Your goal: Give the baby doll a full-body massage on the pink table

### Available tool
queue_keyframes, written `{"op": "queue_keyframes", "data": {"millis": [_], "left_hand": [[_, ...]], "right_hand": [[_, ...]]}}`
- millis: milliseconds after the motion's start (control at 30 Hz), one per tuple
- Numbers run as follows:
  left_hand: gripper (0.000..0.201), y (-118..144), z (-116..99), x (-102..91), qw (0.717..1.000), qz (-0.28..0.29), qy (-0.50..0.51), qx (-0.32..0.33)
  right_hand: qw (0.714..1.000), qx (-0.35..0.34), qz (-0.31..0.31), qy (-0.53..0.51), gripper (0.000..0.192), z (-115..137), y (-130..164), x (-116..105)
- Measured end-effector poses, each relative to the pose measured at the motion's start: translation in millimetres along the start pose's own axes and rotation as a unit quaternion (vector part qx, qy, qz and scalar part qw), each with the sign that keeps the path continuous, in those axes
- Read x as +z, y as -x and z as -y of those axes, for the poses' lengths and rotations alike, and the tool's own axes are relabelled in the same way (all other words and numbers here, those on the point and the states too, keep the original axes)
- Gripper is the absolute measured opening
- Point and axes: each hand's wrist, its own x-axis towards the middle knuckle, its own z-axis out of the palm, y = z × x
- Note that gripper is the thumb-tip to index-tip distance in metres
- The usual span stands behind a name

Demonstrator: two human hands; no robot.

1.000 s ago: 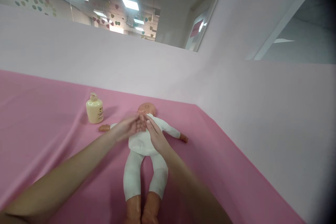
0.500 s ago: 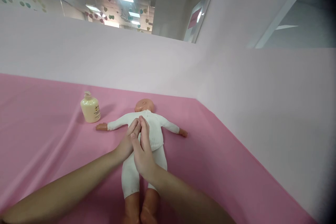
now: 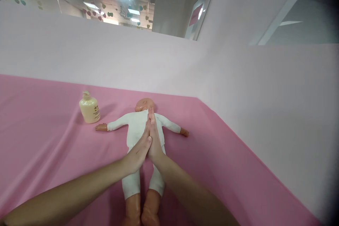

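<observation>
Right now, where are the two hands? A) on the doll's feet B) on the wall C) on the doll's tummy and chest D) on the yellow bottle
C: the left hand and right hand lie side by side, flat on the doll, on its white-clothed front.

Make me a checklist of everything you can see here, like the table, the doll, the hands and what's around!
Surface: pink cloth, wrinkled at left.
Job's things: doll in white suit, on its back, arms spread.
Clutter: cream pump bottle, upright, left of doll.
Grippers: left hand and right hand flat, side by side, on doll's chest.
Cables: nothing seen.
Surroundings: pale partition walls, ceiling lights, heart decorations.
</observation>
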Motion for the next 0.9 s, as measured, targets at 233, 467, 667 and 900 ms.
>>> {"op": "queue_keyframes", "data": {"millis": [233,467,667,900], "left_hand": [[0.066,-31.9,49.9,-26.8,0.969,0.04,-0.242,0.01],[0.067,-38.4,73.7,-33.6,0.952,0.039,-0.302,-0.037],[0.067,-40.9,80.6,-42.4,0.945,0.024,-0.32,-0.057],[0.062,-43.7,92.5,-47.3,0.942,-0.017,-0.33,-0.057]], "right_hand": [[0.987,-0.071,0.075,0.121,0.065,-56.9,-30.0,-22.9],[0.946,-0.019,0.147,0.289,0.061,-75.0,-33.1,-26.2],[0.933,0.089,0.111,0.332,0.071,-70.3,-31.9,-21.7],[0.909,0.158,0.095,0.374,0.074,-46.5,-15.3,-7.1]]}}
